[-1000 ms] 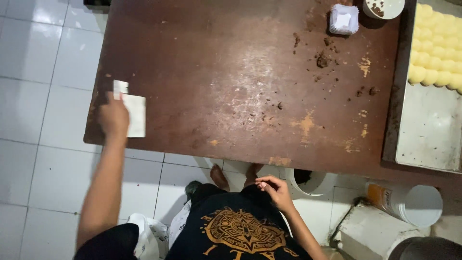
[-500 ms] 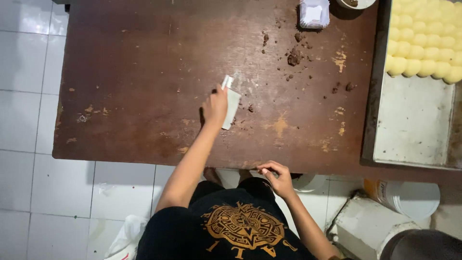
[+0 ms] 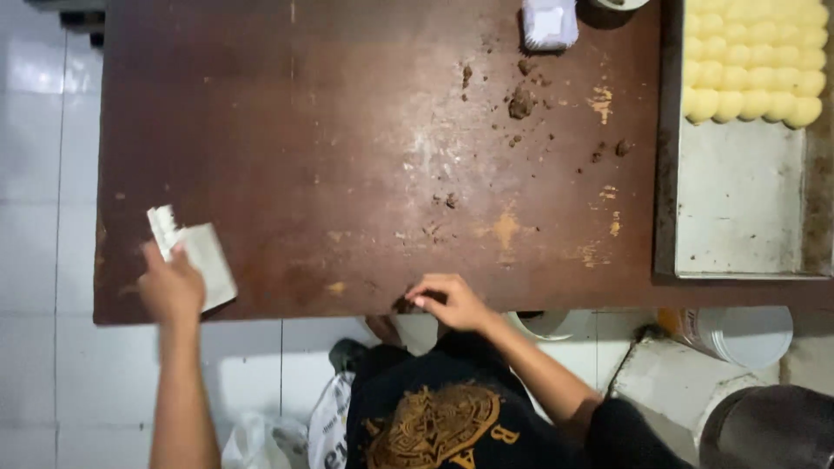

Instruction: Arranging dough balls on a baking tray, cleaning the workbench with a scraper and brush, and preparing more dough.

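A dark brown wooden table (image 3: 347, 130) fills the view from above, marked with worn pale patches. My left hand (image 3: 172, 285) grips a white flat scraper (image 3: 200, 252) and presses it on the table near the front left corner. My right hand (image 3: 452, 301) rests on the table's front edge with its fingers curled over a few brown crumbs (image 3: 406, 305). More brown crumbs and a larger lump (image 3: 521, 102) lie scattered toward the far right of the tabletop.
A metal baking tray (image 3: 738, 208) at the right holds rows of pale yellow dough balls (image 3: 751, 61). A small white container (image 3: 549, 22) stands at the far edge. Buckets and lids (image 3: 738, 334) sit on the white tiled floor (image 3: 43, 174) beneath.
My left hand has drawn the scraper from the table's middle back to the front left corner. My right hand has stayed at the front edge.
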